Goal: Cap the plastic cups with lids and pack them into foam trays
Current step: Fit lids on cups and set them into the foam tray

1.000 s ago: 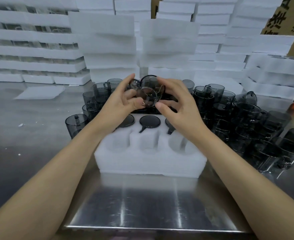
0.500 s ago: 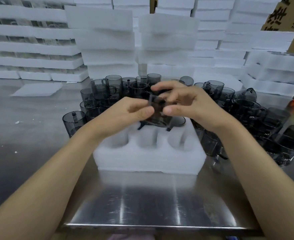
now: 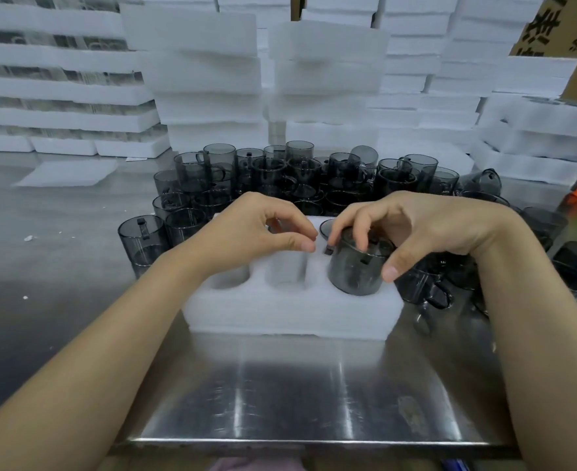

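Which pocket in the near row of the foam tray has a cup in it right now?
The rightmost one: the right hand holds a smoky-grey cup in it. The left pocket and middle pocket are empty.

A smoky-grey capped cup (image 3: pixel 356 266) stands upright in the white foam tray's (image 3: pixel 290 311) right near pocket.

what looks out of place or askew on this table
Several grey cups right of the foam tray lie tipped over, unlike the upright ones behind. The capped cup in the right hand is not fully seated in its slot.
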A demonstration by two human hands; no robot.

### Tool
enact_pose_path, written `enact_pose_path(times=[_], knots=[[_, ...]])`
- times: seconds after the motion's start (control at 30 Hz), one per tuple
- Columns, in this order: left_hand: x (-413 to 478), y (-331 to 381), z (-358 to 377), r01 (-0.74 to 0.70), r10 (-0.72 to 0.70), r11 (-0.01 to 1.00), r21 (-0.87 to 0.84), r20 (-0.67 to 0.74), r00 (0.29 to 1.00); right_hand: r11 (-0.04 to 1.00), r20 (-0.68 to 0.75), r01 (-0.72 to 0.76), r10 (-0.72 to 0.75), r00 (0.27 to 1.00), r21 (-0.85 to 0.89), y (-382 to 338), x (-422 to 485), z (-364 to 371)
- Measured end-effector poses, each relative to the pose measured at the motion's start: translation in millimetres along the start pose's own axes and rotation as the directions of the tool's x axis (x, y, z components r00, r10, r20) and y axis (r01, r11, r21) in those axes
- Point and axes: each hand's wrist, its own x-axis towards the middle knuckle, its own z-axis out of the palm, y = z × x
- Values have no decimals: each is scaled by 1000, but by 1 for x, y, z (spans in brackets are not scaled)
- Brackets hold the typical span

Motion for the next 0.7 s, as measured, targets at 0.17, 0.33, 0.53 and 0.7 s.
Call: enact_pose_path(times=[0.17, 0.33, 0.53, 0.7], knots=[[0, 2, 1, 3, -3, 1000, -5, -3, 1000, 998, 52, -25, 27, 998, -53, -1, 5, 4], [0, 3, 3, -11, 11, 1000, 2, -3, 1000, 998, 97, -28, 34, 995, -63, 4, 1, -2], [0, 2, 2, 5, -5, 1000, 18, -23, 1000, 999, 69, -13, 16, 998, -46, 5, 1, -2], [0, 0, 2, 29, -28, 999, 39, -31, 999, 999, -130, -15, 10, 991, -40, 9, 3, -5]])
